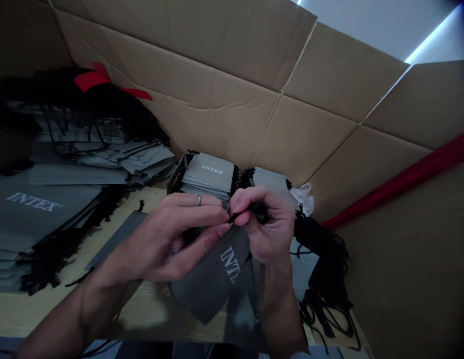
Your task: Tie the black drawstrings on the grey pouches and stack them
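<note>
A grey drawstring bag [202,284] printed INTEX hangs tilted below my two hands, over the table. My left hand [175,234], with a ring on one finger, pinches the bag's edge between thumb and fingers where a black cord [236,217] comes out. Close against it, my right hand [269,224] is closed on that black cord, its thumb and forefinger pressed together. The fingertips of both hands almost meet. My fingers partly cover the cord and the bag's top edge. Another grey bag [117,234] lies flat beside my left forearm.
Stacks of grey INTEX bags [33,209] fill the left side, with black cords and a red strip [91,80] behind. Two more piles [209,172] stand at the back by cardboard walls [224,94]. Loose black cords [325,264] and a red bar [399,177] are at right.
</note>
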`<state>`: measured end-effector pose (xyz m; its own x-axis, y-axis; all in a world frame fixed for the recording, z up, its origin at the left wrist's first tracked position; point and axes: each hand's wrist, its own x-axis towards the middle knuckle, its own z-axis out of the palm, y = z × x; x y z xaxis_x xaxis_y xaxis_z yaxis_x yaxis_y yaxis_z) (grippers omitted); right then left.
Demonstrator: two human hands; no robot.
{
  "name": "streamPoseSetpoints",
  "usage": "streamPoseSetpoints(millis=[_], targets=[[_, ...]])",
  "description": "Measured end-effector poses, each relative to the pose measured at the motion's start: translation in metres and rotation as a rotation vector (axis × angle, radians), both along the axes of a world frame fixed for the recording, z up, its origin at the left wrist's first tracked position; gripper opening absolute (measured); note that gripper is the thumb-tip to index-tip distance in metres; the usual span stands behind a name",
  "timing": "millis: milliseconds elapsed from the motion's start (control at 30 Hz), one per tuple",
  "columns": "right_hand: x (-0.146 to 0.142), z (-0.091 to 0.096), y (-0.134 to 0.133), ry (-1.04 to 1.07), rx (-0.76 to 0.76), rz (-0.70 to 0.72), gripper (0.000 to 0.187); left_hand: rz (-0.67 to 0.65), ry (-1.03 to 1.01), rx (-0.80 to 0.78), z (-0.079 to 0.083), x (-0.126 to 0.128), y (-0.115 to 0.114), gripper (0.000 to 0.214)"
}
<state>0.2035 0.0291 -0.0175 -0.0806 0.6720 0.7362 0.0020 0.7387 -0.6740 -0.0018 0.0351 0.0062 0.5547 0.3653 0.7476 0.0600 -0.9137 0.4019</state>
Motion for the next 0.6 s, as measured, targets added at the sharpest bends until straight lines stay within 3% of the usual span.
streamPoseSetpoints(millis=[133,267,367,500,600], targets=[[-0.001,-0.003,0.002,0.064,-0.029,0.138,0.03,-0.047,-0.007,-0.045,0.002,0.0,0.0,0.024],[-0.002,-0.007,0.006,0.058,-0.071,0.198,0.037,-0.109,-0.047,-0.093,0.001,0.0,0.003,0.023],[0.0,-0.006,0.007,0.074,-0.061,0.224,0.033,-0.084,-0.071,-0.097,0.0,0.001,0.004,0.021],[0.011,0.002,0.002,0.022,-0.053,0.078,0.028,0.026,-0.013,-0.089,-0.001,0.001,0.006,0.006],[0.022,0.011,-0.003,-0.026,-0.025,-0.124,0.029,0.065,0.094,-0.19,0.0,-0.004,0.012,0.02]])
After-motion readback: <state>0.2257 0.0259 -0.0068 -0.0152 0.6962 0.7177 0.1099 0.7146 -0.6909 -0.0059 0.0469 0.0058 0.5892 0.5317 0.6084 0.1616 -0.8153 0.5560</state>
